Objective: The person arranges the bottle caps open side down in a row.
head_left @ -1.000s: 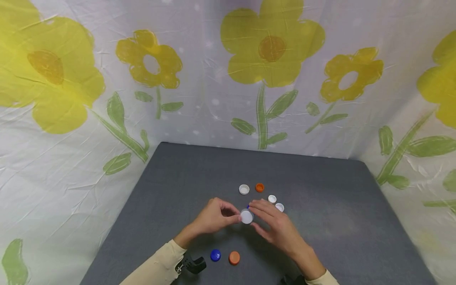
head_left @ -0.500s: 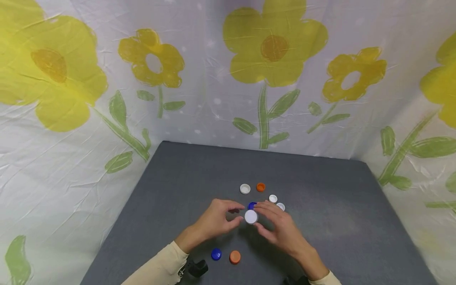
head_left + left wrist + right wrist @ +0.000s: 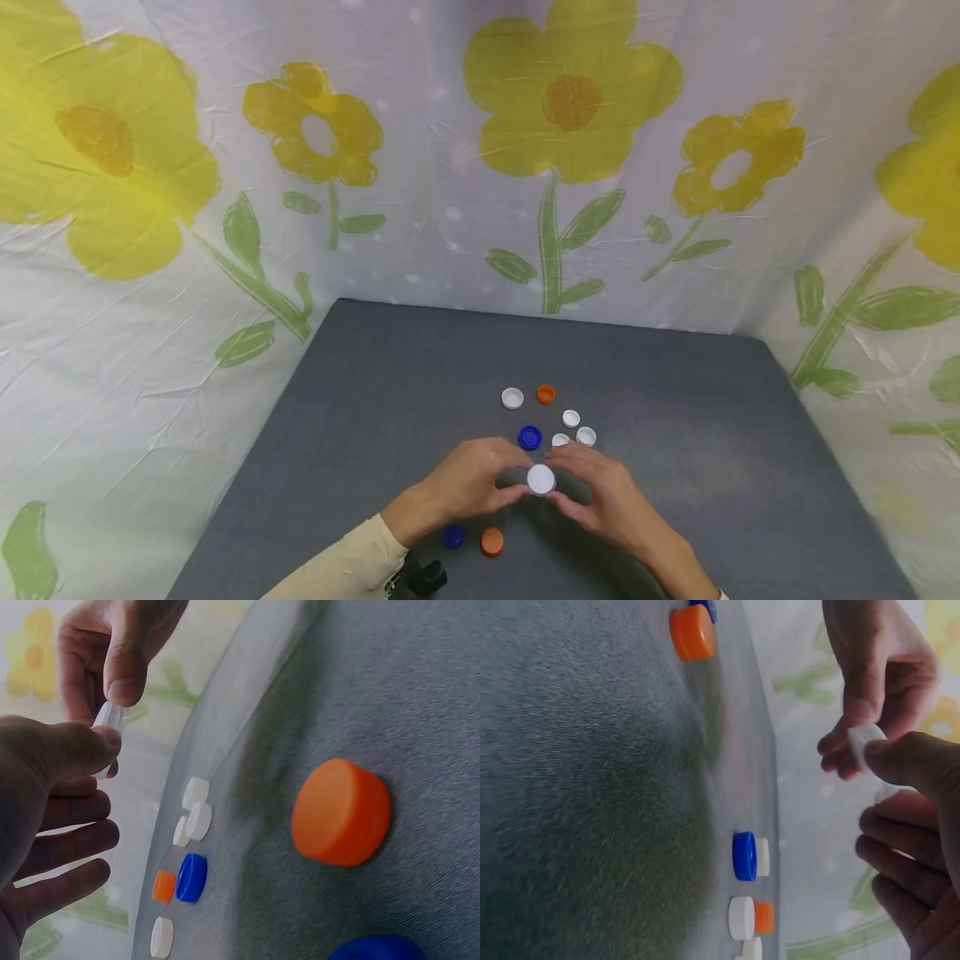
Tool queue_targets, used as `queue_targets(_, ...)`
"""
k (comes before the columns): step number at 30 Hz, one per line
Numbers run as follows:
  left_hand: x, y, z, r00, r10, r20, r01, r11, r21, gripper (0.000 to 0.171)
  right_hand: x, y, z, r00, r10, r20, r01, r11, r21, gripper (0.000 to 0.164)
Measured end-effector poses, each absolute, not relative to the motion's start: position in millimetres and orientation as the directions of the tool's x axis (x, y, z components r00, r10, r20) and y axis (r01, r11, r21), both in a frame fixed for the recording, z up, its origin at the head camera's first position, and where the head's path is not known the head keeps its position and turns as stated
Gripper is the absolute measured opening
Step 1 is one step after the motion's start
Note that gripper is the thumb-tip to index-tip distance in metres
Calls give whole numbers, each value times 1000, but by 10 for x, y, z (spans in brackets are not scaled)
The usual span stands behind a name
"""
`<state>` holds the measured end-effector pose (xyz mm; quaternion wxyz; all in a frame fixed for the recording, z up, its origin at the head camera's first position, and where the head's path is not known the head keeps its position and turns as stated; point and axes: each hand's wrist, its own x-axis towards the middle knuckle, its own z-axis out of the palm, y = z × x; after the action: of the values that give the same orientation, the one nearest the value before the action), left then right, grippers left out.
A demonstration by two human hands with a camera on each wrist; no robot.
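Note:
Between my hands, raised above the table, is a round white bottle cap (image 3: 541,479) with a pale, translucent-looking side in the wrist views. My left hand (image 3: 483,479) pinches its left edge between thumb and fingers. The thumb and fingers of my right hand (image 3: 603,492) grip the opposite edge. In the left wrist view the cap (image 3: 109,718) is partly covered by both thumbs. Just beyond the hands lie a blue cap (image 3: 529,437), hollow side up, and a small white cap (image 3: 560,439) partly hidden by the right fingers.
Farther back on the grey table (image 3: 675,400) lie a white cap (image 3: 512,398), an orange cap (image 3: 545,393) and two small white caps, one at the right (image 3: 586,436). Nearer me are an orange cap (image 3: 492,542) and a dark blue cap (image 3: 453,536). A flowered curtain surrounds the table.
Half a second ago the left fingers stood apart from the cap; now they pinch it. Both hands and the cap have come nearer me, uncovering the blue cap and a small white one.

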<state>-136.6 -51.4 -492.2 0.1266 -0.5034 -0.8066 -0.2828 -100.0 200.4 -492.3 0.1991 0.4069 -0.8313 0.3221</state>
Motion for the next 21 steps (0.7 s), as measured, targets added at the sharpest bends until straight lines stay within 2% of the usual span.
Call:
queue_targets(6, -1261, -441, -5019, -420, 810, 410, 903, 327, 278, 23, -838, 2087, -4951, -600, -624, 501, -800, 478, -362, 39)
queue_targets(14, -1152, -343, -5130, -347, 873, 342, 936, 300, 183, 17, -682, 2122, -5093, -601, -646, 471, -798, 451, -399, 39)
queue_targets(18, -1118, -322, -5148, -334, 894, 299, 942, 305, 139, 18, -648, 2114, -5169, -595, -657, 463, -803, 456, -383, 38)
queue_targets(21, -1082, -316, -5155, -327, 904, 274, 945, 313, 92, 20, -621, 2105, -5211, -610, -666, 430, -787, 448, -424, 33)
